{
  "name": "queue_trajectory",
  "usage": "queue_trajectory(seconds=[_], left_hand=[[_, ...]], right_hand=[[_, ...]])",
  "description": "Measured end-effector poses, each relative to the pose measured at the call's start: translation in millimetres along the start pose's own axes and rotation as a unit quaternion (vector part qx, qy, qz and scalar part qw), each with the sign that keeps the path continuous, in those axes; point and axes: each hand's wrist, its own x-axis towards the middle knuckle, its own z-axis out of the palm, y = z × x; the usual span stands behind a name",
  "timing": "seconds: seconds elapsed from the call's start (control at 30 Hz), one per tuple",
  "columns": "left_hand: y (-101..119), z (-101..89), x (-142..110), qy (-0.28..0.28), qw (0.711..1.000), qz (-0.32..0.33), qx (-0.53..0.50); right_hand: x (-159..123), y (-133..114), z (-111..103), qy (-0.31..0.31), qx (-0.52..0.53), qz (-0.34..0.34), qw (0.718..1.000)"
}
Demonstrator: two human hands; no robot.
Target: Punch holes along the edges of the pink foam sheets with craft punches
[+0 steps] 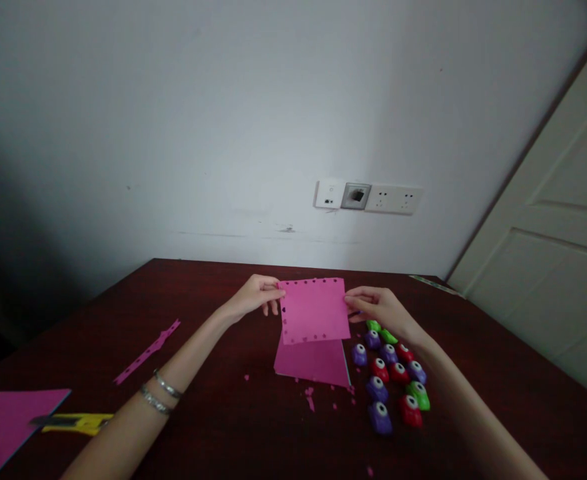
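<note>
Paper (316, 310), hole-punched on three sides; left hand (256, 294) pinches its left edge, right hand (380, 308) pinches its right; uneven pull could tear the weakened left margin.

Left hand (256, 293): one, centre of the frame, just left of the middle. Thumb and index finger closed in a pinch, tips pointing right; remaining fingers curled loosely, hanging below.

Left wrist (227, 315): one, slightly bent, lower than the hand.

Left forearm (173, 380): one, bare, slanting up and rightward from the bottom left edge.

Right hand (380, 307): one, right of centre, nearly level with its counterpart. Thumb and index finger pinched, tips pointing left; other fingers partly folded beneath.

Right wrist (416, 335): one, lower right of its hand.

Right forearm (468, 393): one, bare, slanting up and leftward from the bottom right.
</note>
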Motion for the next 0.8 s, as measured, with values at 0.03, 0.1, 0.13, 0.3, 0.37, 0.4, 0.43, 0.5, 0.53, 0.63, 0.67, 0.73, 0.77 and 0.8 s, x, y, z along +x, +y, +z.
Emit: queue_trajectory(seconds=[0.03,0.1,0.13,0.3,0.37,0.4,0.43,0.5,0.53,0.63,0.67,0.73,0.77,0.8], left_hand=[[0.9,-1.6,-1.0,-0.004,1.0,-0.003,0.006],[1.8,-3.8,-2.3,-0.008,1.0,-0.006,0.013],[2.0,-4.4,-2.7,-0.009,1.0,-0.006,0.015],[2.3,-3.9,-3.1,-0.016,1.0,-0.007,0.01],[2.9,-3.4,-3.3,-0.019,1.0,-0.008,0.004],[3.2,-3.4,-3.5,-0.02,1.0,-0.01,0.001],[3.5,-3.5,-3.7,-0.023,1.0,-0.013,0.0],[3.8,-3.8,-4.1,-0.031,0.999,-0.019,0.001],[3.9,-3.9,-4.4,-0.037,0.999,-0.022,0.003],[5.1,-3.8,-5.8,-0.054,0.998,-0.031,0.011],[6.0,-3.6,-6.5,-0.058,0.998,-0.032,0.015],[7.6,-3.4,-7.9,-0.068,0.997,-0.034,0.026],[7.9,-3.4,-8.5,-0.074,0.996,-0.037,0.032],[7.5,-3.5,-8.9,-0.08,0.995,-0.043,0.039]], right_hand=[[-0.7,-1.5,1.2,-0.004,0.003,0.003,1.0],[-1.5,-2.9,3.3,-0.007,0.006,0.008,1.0],[-1.7,-2.9,4.2,-0.006,0.006,0.01,1.0],[-1.0,0.3,7.3,-0.001,-0.002,0.007,1.0],[-0.1,0.7,8.0,0.008,-0.011,-0.001,1.0],[0.2,0.3,8.3,0.017,-0.015,-0.006,1.0],[0.5,-0.6,8.6,0.027,-0.018,-0.01,0.999],[0.7,-3.0,9.2,0.053,-0.016,-0.016,0.998],[0.6,-4.1,9.5,0.067,-0.013,-0.019,0.998],[-0.4,-5.2,10.3,0.097,-0.005,-0.023,0.995],[-1.0,-4.6,10.5,0.102,-0.005,-0.022,0.995],[-2.5,-1.8,10.9,0.105,-0.01,-0.021,0.994],[-3.4,0.2,11.0,0.106,-0.016,-0.02,0.994],[-4.3,2.6,11.2,0.107,-0.026,-0.019,0.994]])
